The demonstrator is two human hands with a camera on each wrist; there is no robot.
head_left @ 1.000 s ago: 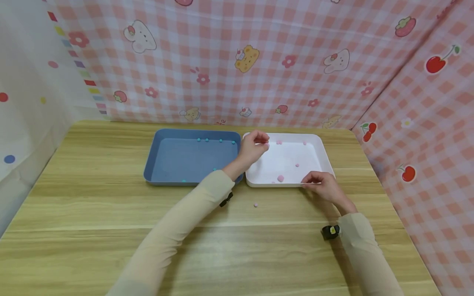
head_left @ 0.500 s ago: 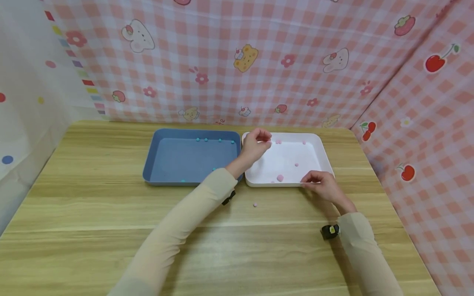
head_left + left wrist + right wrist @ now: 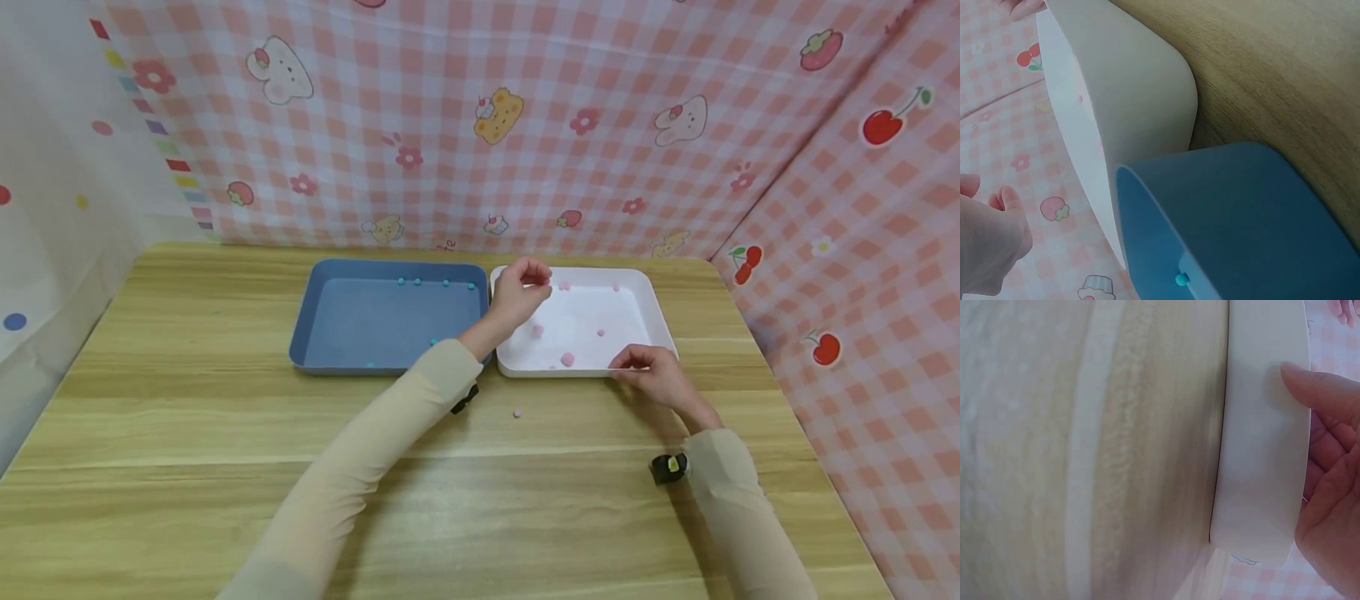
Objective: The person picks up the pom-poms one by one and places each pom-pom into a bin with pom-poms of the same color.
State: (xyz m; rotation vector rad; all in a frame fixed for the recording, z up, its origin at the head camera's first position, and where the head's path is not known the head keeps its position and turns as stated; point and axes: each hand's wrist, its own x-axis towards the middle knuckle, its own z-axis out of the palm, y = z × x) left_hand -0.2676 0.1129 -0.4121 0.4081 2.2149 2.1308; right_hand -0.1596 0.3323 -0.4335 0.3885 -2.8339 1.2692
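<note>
My left hand (image 3: 522, 293) hovers over the left part of the white tray (image 3: 585, 272), thumb and fingertips slightly apart with nothing seen between them. Below it a pink bead (image 3: 537, 331) shows against the tray floor. Several more pink beads lie in this tray, among them a larger one (image 3: 567, 359) near the front wall. My right hand (image 3: 651, 375) grips the tray's front rim near the right corner; in the right wrist view its thumb (image 3: 1300, 381) presses the outer wall while the other fingers reach inside.
A blue-grey tray (image 3: 318, 321) stands left of the white one, with several teal beads (image 3: 417, 282) along its far side. One loose pink bead (image 3: 517, 413) lies on the wooden table (image 3: 480, 500) in front. Patterned cloth (image 3: 420, 125) hangs behind and at the right.
The left hand has let go of a pink bead, which now shows below it over the white tray. The hand itself moved slightly to the right; the right hand stayed on the rim.
</note>
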